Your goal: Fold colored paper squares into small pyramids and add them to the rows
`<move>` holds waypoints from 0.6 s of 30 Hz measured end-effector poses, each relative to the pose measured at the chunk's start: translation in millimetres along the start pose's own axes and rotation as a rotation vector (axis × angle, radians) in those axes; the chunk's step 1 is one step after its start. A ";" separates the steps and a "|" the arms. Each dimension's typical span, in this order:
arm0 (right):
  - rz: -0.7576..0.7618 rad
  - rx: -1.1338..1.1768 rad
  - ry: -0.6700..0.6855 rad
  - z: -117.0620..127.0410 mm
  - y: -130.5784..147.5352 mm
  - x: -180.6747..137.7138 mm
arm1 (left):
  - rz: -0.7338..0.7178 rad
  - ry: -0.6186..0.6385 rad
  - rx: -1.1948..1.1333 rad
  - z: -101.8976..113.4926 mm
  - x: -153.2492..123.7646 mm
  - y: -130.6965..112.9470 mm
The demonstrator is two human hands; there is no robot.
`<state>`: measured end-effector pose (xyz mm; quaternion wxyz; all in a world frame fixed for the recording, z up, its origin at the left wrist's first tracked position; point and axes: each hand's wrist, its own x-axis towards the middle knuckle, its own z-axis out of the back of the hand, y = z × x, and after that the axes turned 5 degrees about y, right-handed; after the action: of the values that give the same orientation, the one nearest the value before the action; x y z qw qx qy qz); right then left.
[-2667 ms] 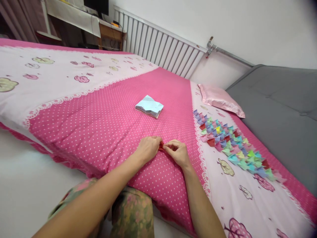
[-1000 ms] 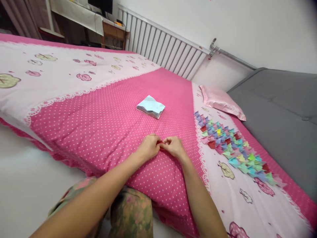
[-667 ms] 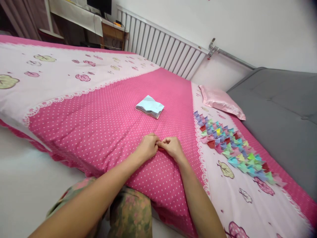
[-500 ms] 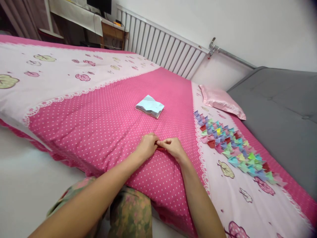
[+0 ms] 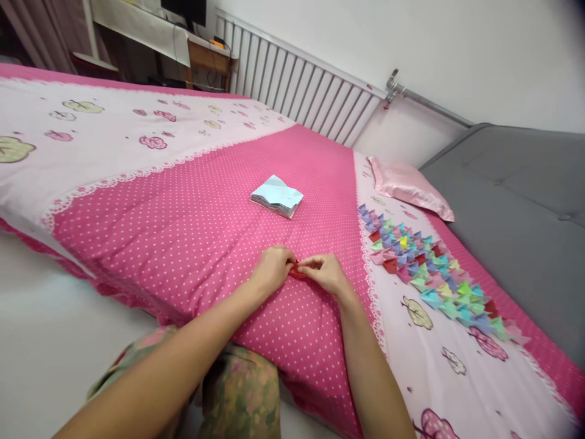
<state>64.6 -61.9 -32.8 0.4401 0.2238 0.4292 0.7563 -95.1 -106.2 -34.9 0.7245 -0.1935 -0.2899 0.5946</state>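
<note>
A small folded piece of red paper (image 5: 298, 272) lies between my hands, low over the pink dotted part of the bedspread (image 5: 219, 201). My left hand (image 5: 274, 268) pinches its left end with curled fingers. From the other side, my right hand (image 5: 322, 271) grips the paper between thumb and fingertips. The fingers cover part of the paper, so its full shape is hidden. Just beyond my hands sits a stack of pale blue paper squares (image 5: 276, 194). To the right stand rows of folded paper boats (image 5: 425, 268) in many colours, several of them red.
A pink satin pillow (image 5: 406, 186) lies at the right, against the grey padded headboard (image 5: 516, 195). White railings (image 5: 297, 73) run along the far side by the wall. A desk (image 5: 205, 58) with a monitor stands at the back left.
My right hand has shifted slightly to the right, away from the left one. More of the red paper shows between them now. My left hand has barely moved.
</note>
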 end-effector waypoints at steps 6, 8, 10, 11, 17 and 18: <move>0.062 -0.148 0.044 0.9 6.1 -2.3 | -0.029 0.008 -0.005 2.6 -1.3 0.8; 0.110 -0.243 0.076 0.7 9.4 -2.2 | -0.035 0.029 0.010 3.6 -2.2 0.3; 0.135 -0.348 0.070 -0.7 12.5 -1.7 | -0.039 0.059 0.036 5.0 -2.6 -1.0; 0.133 -0.393 0.053 -1.7 13.9 -1.4 | -0.040 0.074 0.049 5.8 -2.5 -1.9; 0.102 -0.460 -0.006 -6.6 17.1 -0.8 | -0.045 0.131 0.108 9.2 2.3 -4.8; 0.104 -0.461 -0.004 -6.6 17.3 -1.1 | -0.051 0.138 0.113 9.4 3.2 -4.8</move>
<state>52.3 -70.1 -21.6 0.4410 0.1406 0.2320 0.8555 -97.2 -104.8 -24.2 0.7673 -0.1853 -0.2102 0.5768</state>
